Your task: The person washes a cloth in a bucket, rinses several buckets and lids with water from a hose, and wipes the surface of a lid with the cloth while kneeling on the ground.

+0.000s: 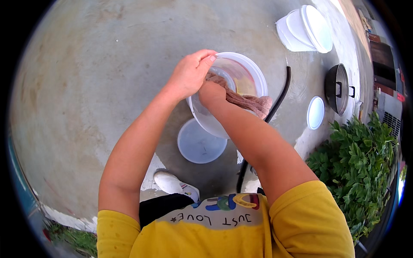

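A translucent plastic bucket (262,75) is tilted in front of me, its open mouth facing up towards me. My left hand (190,73) grips its rim at the upper left, thumb over the edge. Inside the bucket, my right hand (213,93) holds a pinkish-brown cloth (246,102); its fingertips are hidden. One end of the cloth hangs out over the rim on the right. Below the bucket, a round translucent lid (201,142) lies flat on the concrete ground.
A black hose (284,92) runs along the ground just right of the bucket. Farther right are a white bucket (292,30), a dark two-handled wok (335,88) and a white round lid (315,113). Leafy green plants (358,171) grow at the lower right. My white shoe (171,183) is below.
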Demonstrator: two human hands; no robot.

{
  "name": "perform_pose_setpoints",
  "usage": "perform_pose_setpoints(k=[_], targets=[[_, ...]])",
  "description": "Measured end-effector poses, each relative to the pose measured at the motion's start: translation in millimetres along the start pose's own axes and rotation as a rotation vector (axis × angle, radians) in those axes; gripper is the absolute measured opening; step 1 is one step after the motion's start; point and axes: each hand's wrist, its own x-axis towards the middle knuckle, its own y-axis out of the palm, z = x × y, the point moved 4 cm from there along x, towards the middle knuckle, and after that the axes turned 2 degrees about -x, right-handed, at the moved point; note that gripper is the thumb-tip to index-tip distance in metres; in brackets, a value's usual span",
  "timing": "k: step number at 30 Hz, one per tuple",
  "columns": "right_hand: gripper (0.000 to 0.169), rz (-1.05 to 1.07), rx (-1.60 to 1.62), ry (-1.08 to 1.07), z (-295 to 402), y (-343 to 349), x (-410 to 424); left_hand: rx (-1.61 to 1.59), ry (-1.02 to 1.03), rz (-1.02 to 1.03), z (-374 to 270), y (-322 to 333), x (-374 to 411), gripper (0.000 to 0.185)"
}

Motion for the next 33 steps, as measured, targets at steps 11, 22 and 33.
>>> perform_pose_setpoints(k=[11,22,33], targets=[[0.053,-0.037,0.353,0.131,-24.6,18.6,18.4,0.026,0.041,-0.035,-1.8,0.7,-1.1,0.032],[0.056,0.127,0.209,0.078,-36.8,-6.3,2.2,-0.023,0.064,-0.064,3.4,-4.2,0.0,0.033],[0.055,0.215,0.249,-0.147,7.2,15.3,3.5,-0.075,-0.032,0.006,5.9,6.2,2.1,0.032]])
